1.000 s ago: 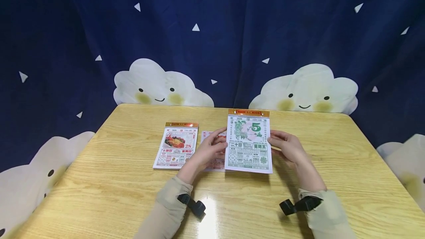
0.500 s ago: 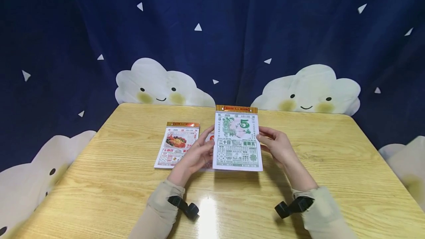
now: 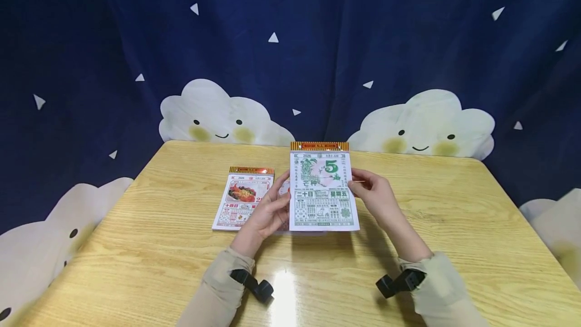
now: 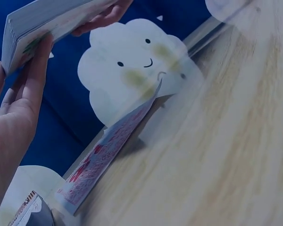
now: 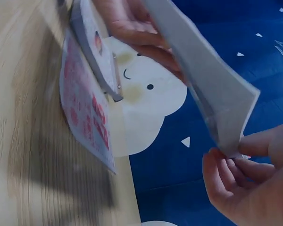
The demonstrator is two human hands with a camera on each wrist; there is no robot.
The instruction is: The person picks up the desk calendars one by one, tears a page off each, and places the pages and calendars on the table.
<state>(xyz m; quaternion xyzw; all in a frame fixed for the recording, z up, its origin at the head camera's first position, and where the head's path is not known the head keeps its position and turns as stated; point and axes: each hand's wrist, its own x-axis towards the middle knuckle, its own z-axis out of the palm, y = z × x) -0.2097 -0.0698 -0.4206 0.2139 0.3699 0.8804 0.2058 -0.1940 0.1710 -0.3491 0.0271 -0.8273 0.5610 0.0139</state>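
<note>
A thick tear-off calendar (image 3: pixel 323 191), with a green "5" on its top page and a red-and-gold header strip, is held up above the table. My left hand (image 3: pixel 265 212) grips its left edge, thumb in front and fingers behind. At the right edge, my right hand (image 3: pixel 374 196) pinches it between thumb and fingers. In the right wrist view the pages bend slightly near the right hand (image 5: pixel 259 179). Below the held calendar lies a loose red-printed sheet (image 5: pixel 85 99), largely hidden in the head view; one end curls up off the table in the left wrist view.
A second tear-off calendar (image 3: pixel 240 201), with a food picture and red "28", lies left of centre on the wooden table (image 3: pixel 150 246), partly behind the left hand. A dark blue curtain (image 3: pixel 313 39) with smiling clouds hangs behind the table's far edge.
Both hands have carried the calendar leftward, with most of that movement in the first half second. Since then the right fingers have curled more at its right edge.
</note>
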